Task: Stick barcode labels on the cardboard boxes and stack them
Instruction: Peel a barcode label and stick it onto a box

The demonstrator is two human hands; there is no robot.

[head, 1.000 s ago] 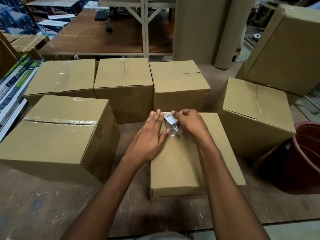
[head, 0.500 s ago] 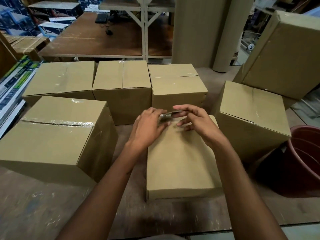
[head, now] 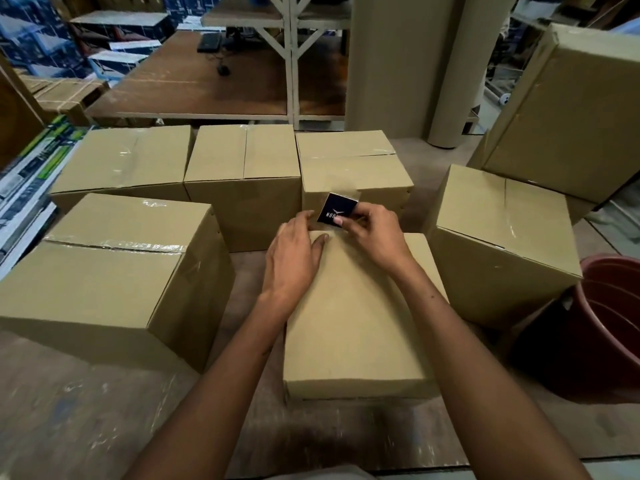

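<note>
A plain cardboard box [head: 356, 317] lies flat in front of me on the work surface. At its far edge my right hand [head: 375, 233] pinches a small dark square label [head: 337, 208] with white lettering, tilted up above the box. My left hand [head: 294, 254] rests on the box's far left corner, fingers reaching toward the label; whether it grips the label I cannot tell. Three sealed boxes [head: 242, 168] stand in a row behind, and a larger one [head: 110, 268] sits to the left.
Another sealed box [head: 498, 237] stands at the right, with a big tilted box [head: 568, 109] behind it. A dark red bucket [head: 609, 323] sits at the far right. Tall cardboard rolls [head: 412, 64] and a brown table [head: 207, 81] lie beyond. Printed packages [head: 27, 188] line the left edge.
The label was first held low against the box, then edge-on. Now it is lifted and turned so its dark printed face shows. Both hands stay at the box's far edge.
</note>
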